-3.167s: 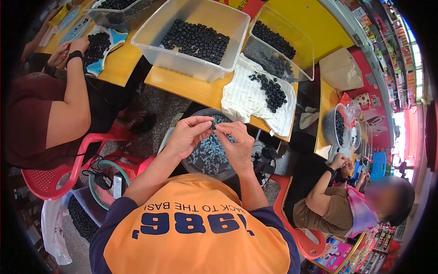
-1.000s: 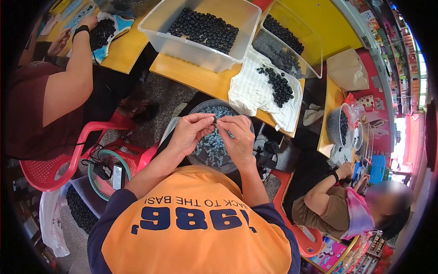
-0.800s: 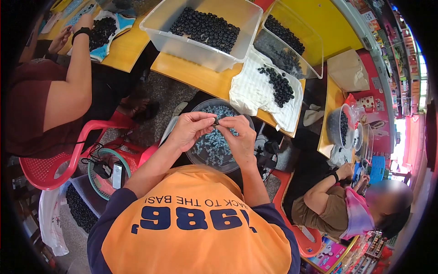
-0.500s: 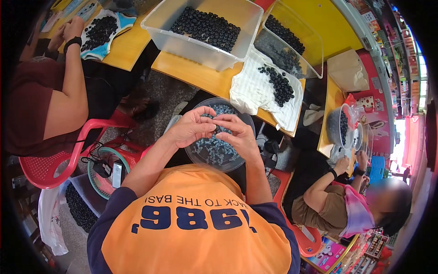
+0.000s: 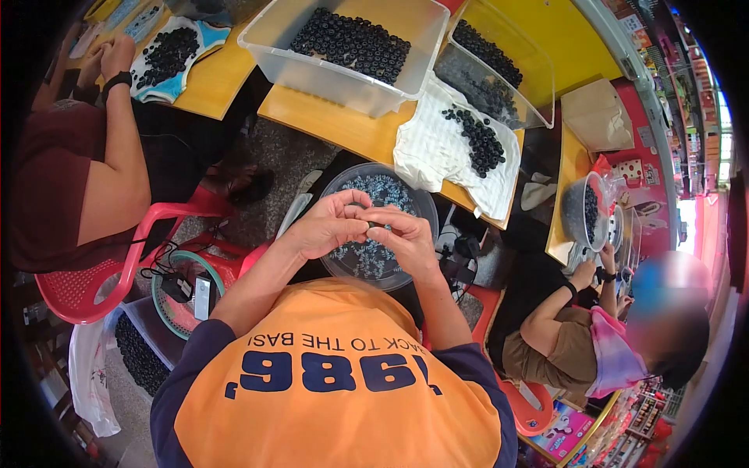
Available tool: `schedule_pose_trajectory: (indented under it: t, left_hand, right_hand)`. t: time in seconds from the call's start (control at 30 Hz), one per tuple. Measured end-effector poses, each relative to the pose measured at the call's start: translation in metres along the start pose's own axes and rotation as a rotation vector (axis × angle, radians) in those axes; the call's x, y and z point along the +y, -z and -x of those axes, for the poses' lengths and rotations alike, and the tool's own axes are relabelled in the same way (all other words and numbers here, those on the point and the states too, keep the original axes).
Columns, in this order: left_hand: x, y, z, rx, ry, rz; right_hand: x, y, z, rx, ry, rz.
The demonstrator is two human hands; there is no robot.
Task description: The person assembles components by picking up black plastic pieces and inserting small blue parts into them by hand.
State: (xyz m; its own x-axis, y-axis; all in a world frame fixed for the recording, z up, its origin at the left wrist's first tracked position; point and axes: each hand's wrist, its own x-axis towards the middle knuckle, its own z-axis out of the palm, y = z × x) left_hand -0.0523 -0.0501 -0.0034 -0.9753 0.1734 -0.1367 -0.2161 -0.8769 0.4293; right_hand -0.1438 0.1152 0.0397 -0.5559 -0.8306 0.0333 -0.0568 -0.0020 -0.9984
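The right hand (image 5: 407, 234) is pinching, thumb and forefinger closed on a small dark piece (image 5: 371, 225), which sits between the tips of the two hands. The left hand (image 5: 331, 226) meets it there, thumb against the piece and forefinger curled above; whether it grips the piece too, I cannot tell. The piece is too small and shadowed to make out its shape.

Directly beneath both hands is a round dark tub (image 5: 426, 204), with small pale-blue pieces (image 5: 373, 261) scattered over its bottom. Beyond the hands runs a yellow tabletop (image 5: 312, 122). On it, ahead and to the right of the right hand, a white cloth (image 5: 421, 152) is spread and hangs over the near edge, carrying a loose heap of black pieces (image 5: 480, 148). Ahead of the left hand stands a large clear bin (image 5: 331, 87) holding black rings (image 5: 351, 47); a second clear bin (image 5: 538, 101) is next to it, beyond the cloth, also with black pieces inside.

Well to the left of the left hand sits a person in a maroon top (image 5: 66, 179); well to the right of the right hand, a person in a brown top (image 5: 546, 355).
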Motion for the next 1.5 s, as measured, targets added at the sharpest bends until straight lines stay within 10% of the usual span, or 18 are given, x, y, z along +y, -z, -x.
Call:
schedule_pose_trajectory:
  t: [0.4,0.63,0.87,1.0,1.2,1.5]
  left_hand:
    - [0.072,-0.041,-0.031,0.362,-0.268,-0.452]
    - [0.177,-0.071,-0.089,0.453,-0.823,-1.224]
    - [0.105,-0.072,-0.070,0.367,-0.709,-1.198]
    - [0.067,-0.052,-0.055,0.402,-0.700,-1.032]
    - [0.024,-0.045,-0.043,0.451,-0.489,-0.858]
    - [0.007,-0.058,-0.042,0.329,-0.234,-0.231]
  right_hand:
    - [-0.006,0.051,-0.018,0.360,-0.118,-0.155]
    - [0.032,0.165,-0.071,0.762,0.200,1.180]
    - [0.050,0.198,-0.109,0.487,0.218,1.562]
    - [0.048,0.196,-0.110,0.449,0.245,1.526]
    - [0.012,0.124,-0.070,0.497,0.077,-0.020]
    - [-0.004,0.041,-0.023,0.321,0.313,0.078]
